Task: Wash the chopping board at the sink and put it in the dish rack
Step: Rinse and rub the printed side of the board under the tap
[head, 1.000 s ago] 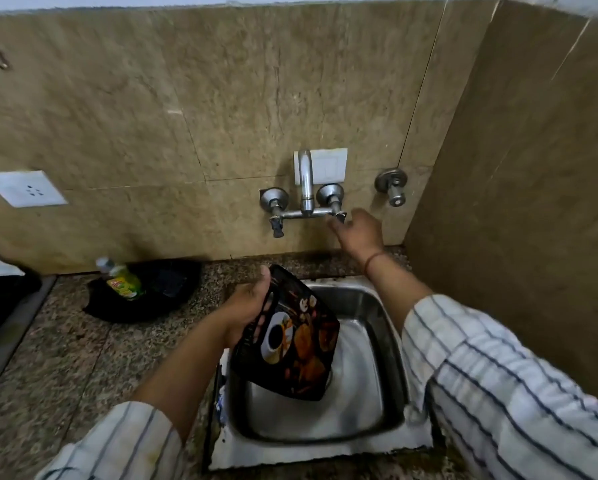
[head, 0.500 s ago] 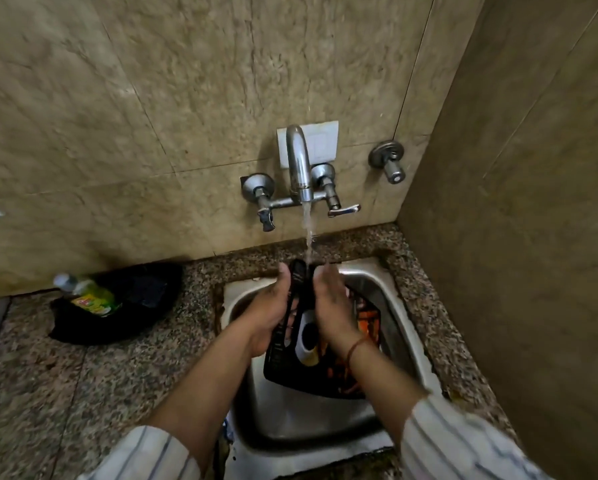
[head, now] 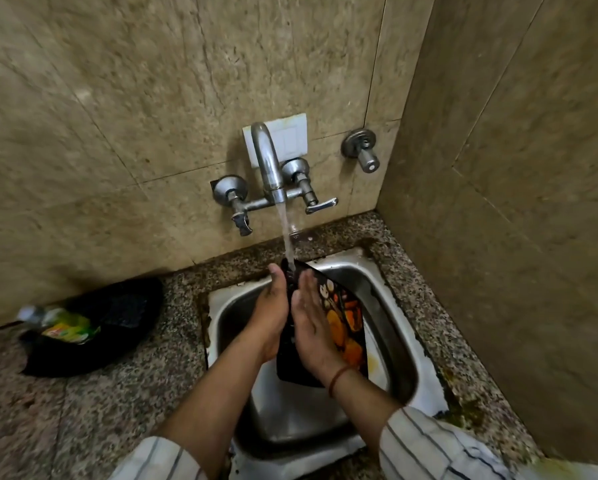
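Observation:
The chopping board (head: 342, 323), black with printed orange food pictures, stands tilted on edge over the steel sink (head: 391, 306). Water runs from the wall tap (head: 268, 164) onto the board's top corner. My left hand (head: 271, 313) grips the board from its left side, thumb near the top. My right hand (head: 309, 323) lies flat with fingers together against the printed face. The board's lower left part is hidden behind my hands. No dish rack is in view.
A green-labelled bottle (head: 62, 327) lies on a black bag (head: 117, 317) on the granite counter (head: 117, 393) left of the sink. Tiled walls close in behind and on the right. A second wall valve (head: 361, 148) sits right of the tap.
My right hand left the tap lever and came down onto the board's face. The water started running. The board turned on edge under the stream and both hands rose slightly.

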